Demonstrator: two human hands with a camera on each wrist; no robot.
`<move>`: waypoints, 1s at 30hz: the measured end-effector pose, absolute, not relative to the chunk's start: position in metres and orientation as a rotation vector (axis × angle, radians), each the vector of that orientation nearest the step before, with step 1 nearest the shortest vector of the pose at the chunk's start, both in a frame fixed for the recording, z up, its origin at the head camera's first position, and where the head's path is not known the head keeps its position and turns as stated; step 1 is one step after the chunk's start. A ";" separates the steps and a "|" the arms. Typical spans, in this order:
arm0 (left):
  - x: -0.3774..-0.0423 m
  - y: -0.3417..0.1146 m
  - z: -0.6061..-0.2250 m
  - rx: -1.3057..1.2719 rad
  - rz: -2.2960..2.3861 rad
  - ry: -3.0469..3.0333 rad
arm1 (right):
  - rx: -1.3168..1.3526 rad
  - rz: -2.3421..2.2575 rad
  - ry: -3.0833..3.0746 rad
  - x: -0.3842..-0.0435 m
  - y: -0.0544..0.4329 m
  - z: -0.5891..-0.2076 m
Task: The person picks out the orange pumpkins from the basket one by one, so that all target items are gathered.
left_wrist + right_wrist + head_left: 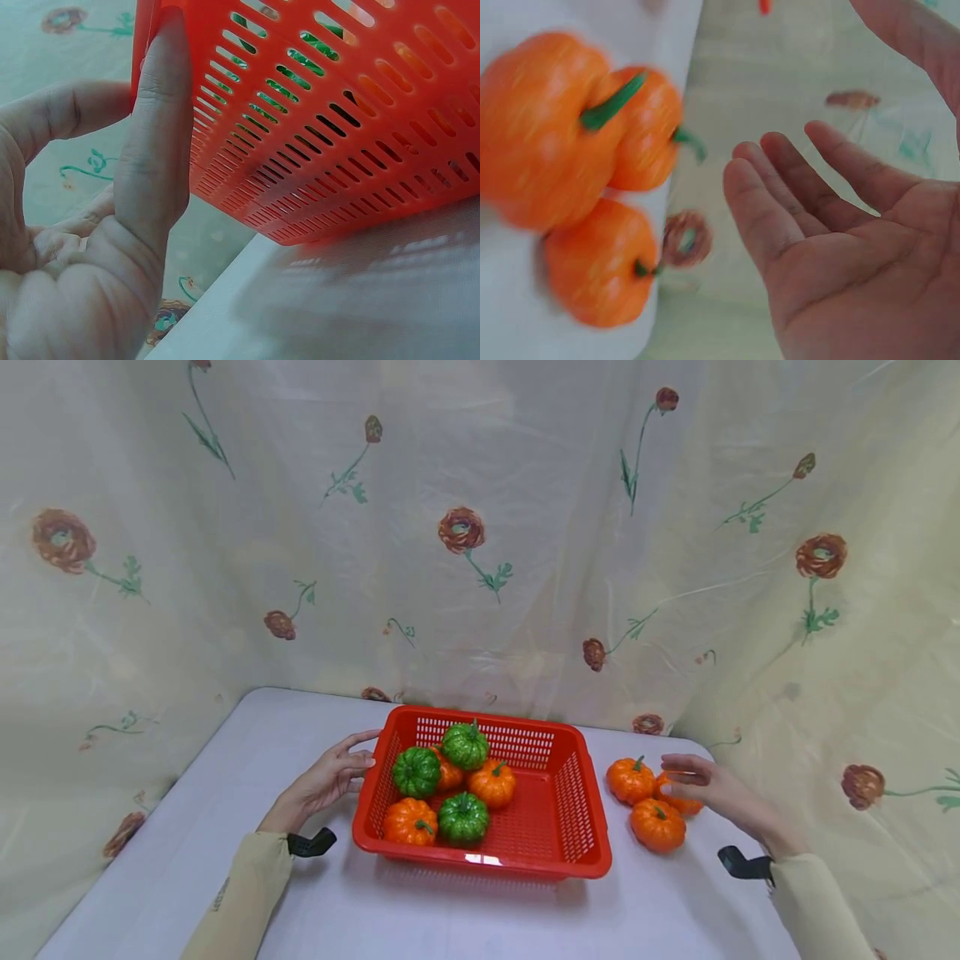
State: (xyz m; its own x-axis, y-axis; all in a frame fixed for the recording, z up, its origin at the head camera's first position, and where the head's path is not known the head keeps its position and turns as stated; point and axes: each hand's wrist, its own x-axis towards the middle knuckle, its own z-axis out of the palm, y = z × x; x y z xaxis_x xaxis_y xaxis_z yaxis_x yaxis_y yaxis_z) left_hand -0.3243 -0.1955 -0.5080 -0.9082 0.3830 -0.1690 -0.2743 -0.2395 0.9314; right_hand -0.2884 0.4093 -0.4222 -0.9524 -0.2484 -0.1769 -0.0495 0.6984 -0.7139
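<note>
A: How far is the work, do you think?

B: I would judge it is more than half done. The red basket, in the lower middle of the head view, contains three green pumpkins and three orange pumpkins; one of these orange ones is partly hidden. What seems to be left is the group of three loose orange pumpkins, to the right of the basket, on the white table.

A: And the hands?

B: The left hand is at the basket's left end. Its fingers are apart and touch the wall and the rim, without wrapping around them. The right hand, at the lower right, is beside the loose group. Its fingers are extended, the thumb is well away from them, and it holds nothing.

A: Of which materials are these things?

B: The basket looks like thin, hard plastic. It is rectangular with rounded corners, and its walls are pierced by rows of narrow slots. The pumpkins are squat and ribbed, with a glossy skin and short green stems; I suppose they are artificial. Behind, the pale cloth hangs in soft wrinkles, printed with red-brown flowers.
</note>
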 end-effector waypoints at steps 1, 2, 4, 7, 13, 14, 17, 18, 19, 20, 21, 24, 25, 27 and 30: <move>-0.324 -0.196 -0.508 0.133 2.185 1.614 | -0.267 -1.106 2.651 -0.289 0.404 -0.419; -0.324 -0.196 -0.508 0.135 2.184 1.615 | -0.296 -1.110 2.649 -0.290 0.398 -0.416; -0.324 -0.196 -0.508 0.138 2.183 1.616 | -0.347 -1.134 2.638 -0.292 0.386 -0.410; -0.325 -0.196 -0.508 0.132 2.187 1.610 | -0.406 -1.137 2.637 -0.294 0.366 -0.402; -0.325 -0.195 -0.510 0.122 2.190 1.617 | -0.510 -1.142 2.593 -0.301 0.331 -0.392; -0.325 -0.195 -0.510 0.125 2.189 1.622 | -0.513 -1.146 2.578 -0.303 0.325 -0.390; -0.324 -0.193 -0.508 0.111 2.186 1.632 | -0.525 -1.164 2.522 -0.308 0.310 -0.386; -0.324 -0.193 -0.508 0.114 2.183 1.632 | -0.528 -1.153 2.507 -0.309 0.305 -0.385; -0.324 -0.193 -0.507 0.117 2.183 1.629 | -0.522 -1.140 2.503 -0.310 0.300 -0.385; -0.324 -0.192 -0.507 0.123 2.182 1.624 | -0.512 -1.126 2.497 -0.311 0.294 -0.385; -0.323 -0.192 -0.507 0.120 2.184 1.617 | -0.511 -1.111 2.491 -0.312 0.289 -0.384; -0.323 -0.193 -0.507 0.130 2.189 1.601 | -0.530 -1.066 2.486 -0.315 0.273 -0.387; -0.323 -0.193 -0.507 0.133 2.191 1.598 | -0.533 -1.063 2.487 -0.317 0.267 -0.388; -0.323 -0.194 -0.508 0.132 2.196 1.596 | -0.555 -1.055 2.481 -0.322 0.256 -0.392; -0.324 -0.196 -0.508 0.137 2.203 1.595 | -0.567 -1.045 2.481 -0.330 0.241 -0.401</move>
State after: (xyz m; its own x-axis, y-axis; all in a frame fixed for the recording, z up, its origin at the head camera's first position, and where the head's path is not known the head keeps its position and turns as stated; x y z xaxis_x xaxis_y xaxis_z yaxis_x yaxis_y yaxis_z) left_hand -0.3237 -0.1957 -0.5077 -0.9088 0.3854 -0.1599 -0.2723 -0.2575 0.9271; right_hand -0.3304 0.2412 -0.4008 -0.8431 -0.5021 -0.1926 -0.2130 0.6407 -0.7377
